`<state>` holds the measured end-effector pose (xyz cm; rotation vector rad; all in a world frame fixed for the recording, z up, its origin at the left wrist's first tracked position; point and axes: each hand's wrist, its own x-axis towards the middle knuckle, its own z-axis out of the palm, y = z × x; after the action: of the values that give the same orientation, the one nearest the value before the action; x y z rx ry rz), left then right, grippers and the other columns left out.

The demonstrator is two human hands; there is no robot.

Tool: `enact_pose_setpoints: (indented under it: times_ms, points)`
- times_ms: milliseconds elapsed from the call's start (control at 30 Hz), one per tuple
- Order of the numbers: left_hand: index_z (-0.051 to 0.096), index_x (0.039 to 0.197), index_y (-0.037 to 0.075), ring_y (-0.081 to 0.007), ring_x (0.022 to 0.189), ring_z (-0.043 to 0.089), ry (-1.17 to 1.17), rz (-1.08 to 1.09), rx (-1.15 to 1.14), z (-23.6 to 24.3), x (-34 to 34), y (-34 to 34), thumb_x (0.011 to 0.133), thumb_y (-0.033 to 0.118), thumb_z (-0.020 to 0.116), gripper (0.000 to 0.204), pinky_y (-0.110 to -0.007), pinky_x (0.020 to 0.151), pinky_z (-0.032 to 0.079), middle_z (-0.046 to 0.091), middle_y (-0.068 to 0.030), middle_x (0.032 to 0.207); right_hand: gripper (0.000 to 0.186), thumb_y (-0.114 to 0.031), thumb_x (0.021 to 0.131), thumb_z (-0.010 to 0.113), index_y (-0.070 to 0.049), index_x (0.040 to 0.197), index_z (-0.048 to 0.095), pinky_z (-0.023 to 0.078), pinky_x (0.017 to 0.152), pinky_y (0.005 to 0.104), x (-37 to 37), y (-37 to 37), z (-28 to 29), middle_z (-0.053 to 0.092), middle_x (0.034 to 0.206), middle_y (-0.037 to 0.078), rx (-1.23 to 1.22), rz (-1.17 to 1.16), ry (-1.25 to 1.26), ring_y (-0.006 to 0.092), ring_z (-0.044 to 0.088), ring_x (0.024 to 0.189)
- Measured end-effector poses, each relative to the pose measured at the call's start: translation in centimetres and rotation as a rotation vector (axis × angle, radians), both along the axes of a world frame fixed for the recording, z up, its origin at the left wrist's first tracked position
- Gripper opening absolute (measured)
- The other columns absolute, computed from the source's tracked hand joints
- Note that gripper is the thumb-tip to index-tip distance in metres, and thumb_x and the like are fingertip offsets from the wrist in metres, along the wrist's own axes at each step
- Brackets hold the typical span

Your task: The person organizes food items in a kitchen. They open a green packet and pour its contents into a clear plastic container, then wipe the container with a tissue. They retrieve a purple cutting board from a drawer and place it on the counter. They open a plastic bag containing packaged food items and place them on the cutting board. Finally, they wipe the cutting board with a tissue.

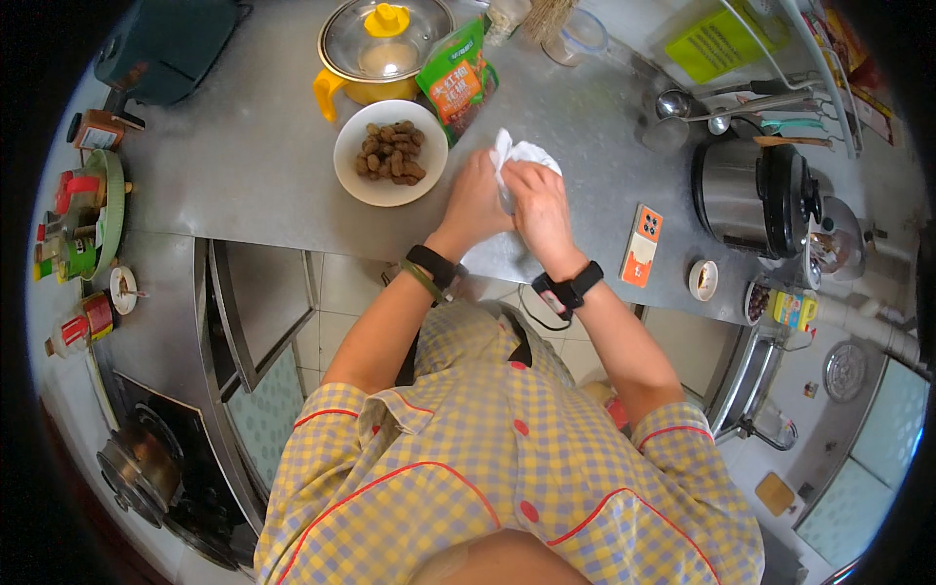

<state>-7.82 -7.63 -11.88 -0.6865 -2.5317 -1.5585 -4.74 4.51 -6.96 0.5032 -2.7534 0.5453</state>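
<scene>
Both hands are together above the grey metal counter, at a crumpled white tissue or cloth (531, 154). My right hand (542, 210) has its fingers bent over the cloth. My left hand (473, 203) is pressed against it from the other side, its fingers closed and slightly blurred. Just left of them stands a white bowl (348, 182) with several brown unshelled peanuts (392, 153) inside. A green and orange pouch (458, 83) stands upright behind the bowl. Beside the pouch is a yellow-handled pot (331, 93) under a glass lid (385, 44).
An orange and white phone (642, 246) lies on the counter to the right, near a small bowl (702, 280). Farther right are a black and steel electric cooker (746, 195) and hanging ladles (673, 104). At left, a green tray (115, 210) holds bottles; a stove pot (146, 453) sits below.
</scene>
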Motion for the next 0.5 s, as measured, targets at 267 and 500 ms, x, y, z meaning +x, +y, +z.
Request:
enact_pose_setpoints:
  times_ms: [267, 500]
  points:
    - [0.037, 0.123, -0.002, -0.0367, 0.106, 0.045, -0.029, 0.019, 0.06, -0.9, 0.3, 0.0, 0.052, 0.024, 0.08, 0.087, -0.044, 0.088, 0.038, 0.046, -0.0203, 0.114, 0.039, 0.002, 0.063, 0.057, -0.005, 0.101, 0.062, 0.037, 0.091, 0.0377, 0.2, 0.1, 0.9, 0.059, 0.108, 0.005, 0.04, 0.04, -0.054, 0.0245, 0.052, 0.103]
    - [0.038, 0.121, -0.002, -0.0369, 0.107, 0.045, 0.044, -0.03, 0.066, -0.4, -0.1, 0.4, 0.05, 0.025, 0.081, 0.088, -0.043, 0.088, 0.038, 0.045, -0.0203, 0.116, 0.044, 0.0, 0.064, 0.058, -0.007, 0.107, 0.06, 0.034, 0.093, 0.0393, -0.5, 0.1, 2.5, 0.058, 0.112, 0.002, 0.22, 0.016, 0.012, 0.0242, 0.05, 0.107]
